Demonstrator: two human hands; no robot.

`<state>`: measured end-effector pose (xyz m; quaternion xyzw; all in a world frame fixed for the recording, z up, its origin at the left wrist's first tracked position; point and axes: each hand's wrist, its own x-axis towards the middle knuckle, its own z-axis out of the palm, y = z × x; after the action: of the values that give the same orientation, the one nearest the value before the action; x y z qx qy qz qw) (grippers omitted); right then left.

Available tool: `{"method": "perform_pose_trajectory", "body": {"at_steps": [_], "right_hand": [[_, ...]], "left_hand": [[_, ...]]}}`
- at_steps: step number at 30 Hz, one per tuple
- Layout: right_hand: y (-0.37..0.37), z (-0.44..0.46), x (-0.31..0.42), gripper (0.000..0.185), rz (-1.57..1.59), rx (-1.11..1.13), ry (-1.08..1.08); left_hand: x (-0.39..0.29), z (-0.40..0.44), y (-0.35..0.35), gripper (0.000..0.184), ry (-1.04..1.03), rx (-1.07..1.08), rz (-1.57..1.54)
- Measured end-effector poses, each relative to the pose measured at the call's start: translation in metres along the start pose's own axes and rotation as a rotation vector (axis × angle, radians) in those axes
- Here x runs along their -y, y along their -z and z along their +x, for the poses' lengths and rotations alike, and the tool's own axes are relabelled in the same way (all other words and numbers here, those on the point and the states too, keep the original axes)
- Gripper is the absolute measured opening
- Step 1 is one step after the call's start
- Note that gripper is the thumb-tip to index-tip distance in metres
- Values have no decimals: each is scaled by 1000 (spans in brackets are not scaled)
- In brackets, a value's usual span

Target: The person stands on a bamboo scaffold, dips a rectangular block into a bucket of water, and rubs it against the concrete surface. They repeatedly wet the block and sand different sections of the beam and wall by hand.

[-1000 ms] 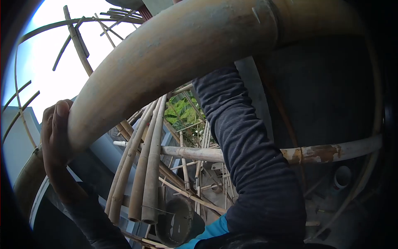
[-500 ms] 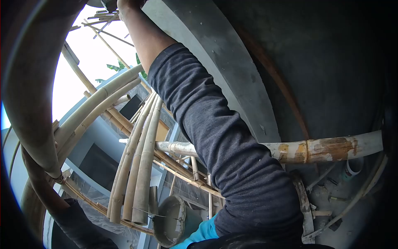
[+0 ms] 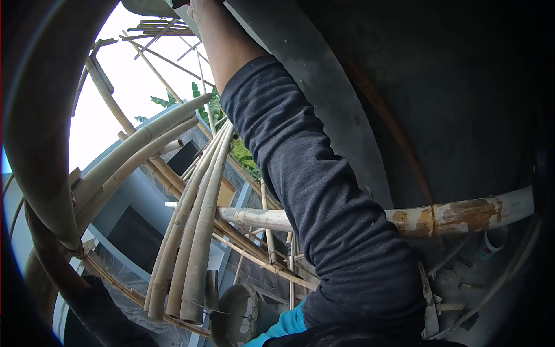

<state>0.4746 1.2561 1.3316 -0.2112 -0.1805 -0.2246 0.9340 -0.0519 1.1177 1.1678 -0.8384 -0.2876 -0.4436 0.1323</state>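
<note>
My right hand [image 3: 203,7] is raised at the top edge of the view, mostly cut off, by the grey concrete beam [image 3: 329,75]. It is closed on what looks like a plastering trowel [image 3: 147,6], whose grey blade shows only in part. At the far left, my left hand [image 3: 73,200] is wrapped round a thick bamboo pole [image 3: 43,115]. Most of that hand is hidden behind the pole; only fingertips and the forearm show.
Bamboo poles [image 3: 196,248] hang in a bundle at centre left. A paint-stained bamboo crossbar [image 3: 462,217] runs behind my right arm. Below stands a bucket [image 3: 228,318] with grey contents. Further scaffold poles, a blue-grey building [image 3: 136,185] and a small pail [image 3: 494,240] lie beyond.
My right hand and the trowel have shifted slightly right in view, and the view has tilted a little, showing more greenery. My left hand stays at the pole.
</note>
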Motion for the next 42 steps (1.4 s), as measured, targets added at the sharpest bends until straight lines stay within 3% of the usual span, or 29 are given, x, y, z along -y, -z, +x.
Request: {"method": "perform_pose_trajectory", "body": {"at_steps": [1,3,5,6,9,10,11,12,13,14,16,17,18,20,21,23,24,26,28,30,35,39,42], "right_hand": [[5,-34,35,89,-153,-158,35],[101,-79,96,95,273,333,-286],[69,-69,69,93,-231,-416,281],[72,-60,59,92,135,-152,248],[54,-49,32,94,150,-69,118],[37,-57,24,95,18,-146,129],[11,-70,11,96,-305,-394,202],[20,-79,20,96,-301,-402,202],[30,-94,36,95,-453,-568,297],[56,-91,55,95,-444,-565,297],[93,-82,74,93,271,-42,242],[87,-66,69,91,323,-104,255],[80,-54,64,91,316,-97,275],[68,-48,48,91,-250,-423,345],[59,-39,40,91,-232,-422,351],[65,-24,13,91,469,254,-16],[52,-33,12,91,460,254,-6],[12,-58,15,88,-322,-442,204],[67,-64,61,87,-300,-424,175],[100,-65,85,86,-66,-314,281],[98,-34,88,84,55,-240,355],[72,-17,46,82,148,-56,185],[49,-28,28,82,232,89,18]], "left_hand": [[1,1,0,31,-3,-3,16],[0,2,0,32,-5,2,54],[-2,-1,0,32,-1,3,88],[-2,-2,2,32,6,2,101],[-5,-2,4,33,20,10,158],[-6,-1,3,34,21,15,188],[-8,1,3,34,19,25,228],[-10,2,2,35,17,30,281],[-11,0,2,35,15,34,367],[-12,0,2,36,12,40,410],[-13,-1,2,38,32,43,348],[-9,-2,6,40,63,39,232],[-7,0,1,39,57,25,174],[-10,4,2,39,27,20,166],[-11,2,2,39,19,8,159],[-15,3,-1,40,-6,0,148],[-15,4,-2,40,-12,-7,145],[-16,6,-5,41,-22,-17,141],[-17,7,-8,43,-40,-23,132],[-15,7,-7,45,-56,-40,125],[-8,3,-4,52,-106,-80,82],[-15,6,-12,58,-235,-142,67],[-32,4,-31,63,-492,-253,103]]}}
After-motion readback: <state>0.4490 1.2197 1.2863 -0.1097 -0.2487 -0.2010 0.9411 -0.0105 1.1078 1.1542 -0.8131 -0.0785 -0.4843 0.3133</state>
